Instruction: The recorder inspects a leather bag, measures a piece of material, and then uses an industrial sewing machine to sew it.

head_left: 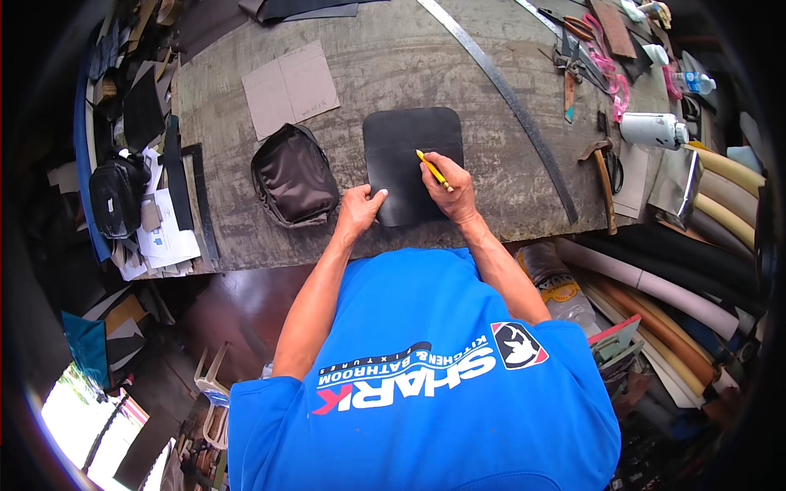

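Note:
A black leather-like piece with rounded corners lies flat on the worktable, in front of my chest. My left hand is closed at its lower left edge, the thumb pressing on the border and the other fingers curled. Over the right half of the piece, my right hand grips a slim yellow pencil, slanted across the fingers. Whether the pencil touches the surface I cannot tell. Just left of my left hand sits a dark brown zippered pouch. Beyond it lies a creased greyish-beige card.
A long metal ruler crosses the worn table on the right. Further right are a hammer, pliers and a white bottle. Papers and a black bag crowd the left edge. Material rolls fill the lower right.

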Demonstrator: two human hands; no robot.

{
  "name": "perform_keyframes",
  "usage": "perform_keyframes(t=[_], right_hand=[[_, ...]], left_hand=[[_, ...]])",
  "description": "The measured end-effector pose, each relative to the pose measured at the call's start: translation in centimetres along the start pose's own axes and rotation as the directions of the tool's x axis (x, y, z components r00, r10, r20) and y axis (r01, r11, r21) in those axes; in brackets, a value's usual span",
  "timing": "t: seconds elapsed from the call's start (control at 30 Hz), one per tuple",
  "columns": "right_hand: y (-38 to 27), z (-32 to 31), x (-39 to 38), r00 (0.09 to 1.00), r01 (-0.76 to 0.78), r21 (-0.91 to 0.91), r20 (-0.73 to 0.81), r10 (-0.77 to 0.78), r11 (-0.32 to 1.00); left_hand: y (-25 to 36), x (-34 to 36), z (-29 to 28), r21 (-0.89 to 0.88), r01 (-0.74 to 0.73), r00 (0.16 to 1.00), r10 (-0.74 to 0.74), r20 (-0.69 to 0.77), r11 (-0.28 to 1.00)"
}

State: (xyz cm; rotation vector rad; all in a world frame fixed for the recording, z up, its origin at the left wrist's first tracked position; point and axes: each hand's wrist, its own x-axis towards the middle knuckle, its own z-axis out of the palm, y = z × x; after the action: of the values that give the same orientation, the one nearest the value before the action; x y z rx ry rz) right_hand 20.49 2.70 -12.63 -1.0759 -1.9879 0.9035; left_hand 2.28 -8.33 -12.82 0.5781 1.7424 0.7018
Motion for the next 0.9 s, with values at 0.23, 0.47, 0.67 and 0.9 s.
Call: perform_keyframes(t=[0.23,0.47,0.67,0.9], right_hand=[[0.3,0.3,0.1,0.992,0.129,-0.065,0.006,-0.129,0.990],[-0.1,0.0,0.4,0.988,0.157,-0.105,0.030,-0.154,0.982],[0.0,0.2,0.2,0.982,0.189,-0.160,0.059,-0.182,0.969],[0.5,0.5,-0.3,0.971,0.239,-0.172,0.052,-0.233,0.956]], left_hand=[[-1.5,0.8,0.2,-0.005,-0.055,0.997,0.055,-0.051,0.998],[-0.4,0.4,0.2,-0.027,-0.037,0.998,0.035,-0.050,0.999],[-0.6,0.5,0.2,-0.034,-0.023,0.999,0.022,-0.036,0.999],[-1.2,0.7,0.1,0.025,-0.007,0.999,0.008,-0.038,1.000]])
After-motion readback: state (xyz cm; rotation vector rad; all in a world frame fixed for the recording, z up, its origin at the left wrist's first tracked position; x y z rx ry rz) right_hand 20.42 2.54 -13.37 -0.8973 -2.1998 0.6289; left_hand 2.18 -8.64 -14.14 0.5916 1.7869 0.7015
